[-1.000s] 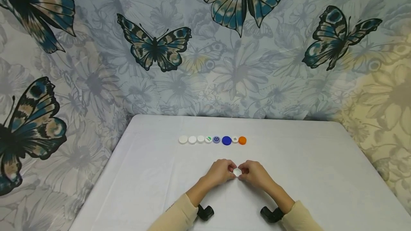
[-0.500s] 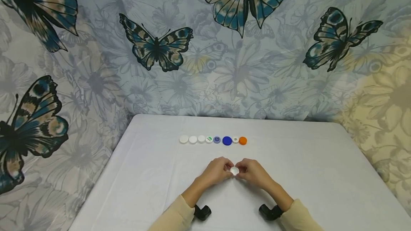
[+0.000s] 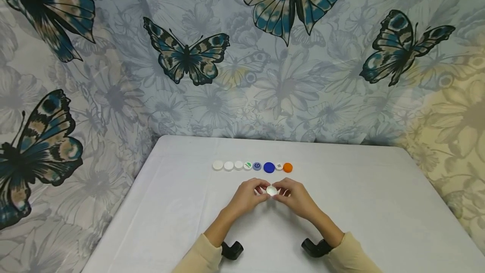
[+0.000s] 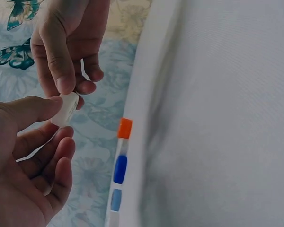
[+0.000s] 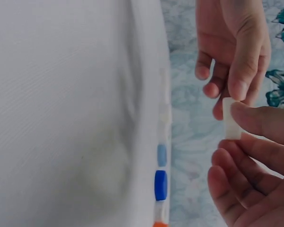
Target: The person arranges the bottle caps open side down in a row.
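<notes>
A small white bottle cap [image 3: 271, 191] is held up between both hands, its hollow side showing in the head view. My left hand [image 3: 245, 197] pinches its left edge between thumb and fingers. From the other side, the thumb and fingers of my right hand [image 3: 297, 199] pinch it too. The left wrist view has the cap [image 4: 66, 109] edge-on, with faint marks on its face. Just beyond the hands lies a row of caps: several white ones [image 3: 229, 166], one with a green mark [image 3: 248, 166], a light blue one [image 3: 257, 166], a dark blue one [image 3: 269, 167] and an orange one [image 3: 288, 167].
A white cloth covers the table [image 3: 182, 205]. Behind it hangs a butterfly-patterned backdrop [image 3: 212, 108]. Black camera mounts stick out at the left wrist [image 3: 232, 250] and right wrist [image 3: 316, 248], low over the cloth.
Both hands have carried the white cap forward and a little left, closer to the row of caps. The row has stayed as it was.
</notes>
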{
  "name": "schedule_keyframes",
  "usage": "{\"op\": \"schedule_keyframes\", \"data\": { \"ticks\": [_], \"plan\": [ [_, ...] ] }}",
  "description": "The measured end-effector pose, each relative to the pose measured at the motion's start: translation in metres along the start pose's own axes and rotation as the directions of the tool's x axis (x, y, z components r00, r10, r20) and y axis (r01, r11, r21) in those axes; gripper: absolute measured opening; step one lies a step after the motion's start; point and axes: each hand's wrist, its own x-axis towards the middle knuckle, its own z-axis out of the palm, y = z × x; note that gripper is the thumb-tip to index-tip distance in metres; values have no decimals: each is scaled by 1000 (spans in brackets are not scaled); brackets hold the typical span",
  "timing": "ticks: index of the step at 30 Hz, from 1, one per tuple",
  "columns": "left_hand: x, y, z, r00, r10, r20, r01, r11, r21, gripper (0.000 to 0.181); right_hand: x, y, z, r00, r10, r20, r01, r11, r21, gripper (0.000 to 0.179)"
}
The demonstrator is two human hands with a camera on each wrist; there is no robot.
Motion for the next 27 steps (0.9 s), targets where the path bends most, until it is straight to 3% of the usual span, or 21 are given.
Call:
{"op": "schedule_keyframes", "data": {
  "ticks": [7,15,21,27],
  "plan": [
    [-6,9,-10,993,65,-96,-70,996,-51,28,0,-13,-2,990,-46,-136,55,997,59,24],
    [-7,10,-7,977,81,-196,-104,988,-112,29,-1,-18,-1,960,-97,-264,124,988,89,24],
    [-7,12,-5,971,77,-227,-114,982,-151,31,-2,-19,3,937,-109,-332,133,990,50,29],
    [-7,12,-3,969,75,-236,-121,975,-184,32,-3,-20,7,903,-178,-391,183,983,-24,33]
  ]
}}
